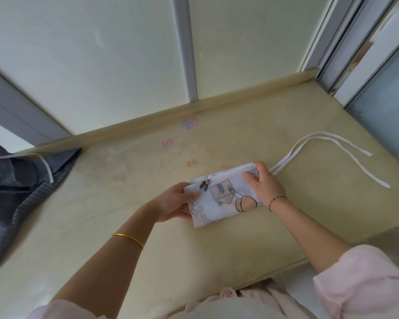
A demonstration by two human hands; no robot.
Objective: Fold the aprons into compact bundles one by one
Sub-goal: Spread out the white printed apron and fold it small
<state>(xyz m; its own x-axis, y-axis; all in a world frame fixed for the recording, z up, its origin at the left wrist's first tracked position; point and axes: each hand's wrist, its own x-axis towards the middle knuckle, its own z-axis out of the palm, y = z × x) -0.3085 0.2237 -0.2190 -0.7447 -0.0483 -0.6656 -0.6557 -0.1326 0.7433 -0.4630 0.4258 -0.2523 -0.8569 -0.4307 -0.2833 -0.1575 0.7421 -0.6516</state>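
1. Holding the white cartoon-print apron point(226, 199) flat on the beige worktop point(106, 203), the person is working it at the middle of the surface, already reduced to a small rectangle.
2. Her left hand point(174, 204) is gripping the rectangle's left edge, thumb lying on top and the other fingers tucked under the cloth, which I judge is keeping the layers from sliding apart.
3. Her right hand point(264, 183) is curling over the far right corner, fingers point(251, 177) pressed together on top of the fabric, seemingly pinning the fold at the end where the ties come out.
4. Two white apron ties point(327, 143) are trailing loose from under that hand, running off to the right across the worktop, probably left out so they can be wrapped or tucked last.
5. A dark grey striped apron point(21, 192) is lying in a heap at the left end, a white strap point(45, 165) draped across it, well apart from the one in hand and apparently waiting its turn.
6. How many layers the rectangle is holding is impossible to tell, and the underside fingers of the left hand are hidden.
7. The grey apron is running out of view at the left and is blurred, so its full shape is unclear.
8. Small coloured marks point(190, 123) near the back wall are too faint to identify.
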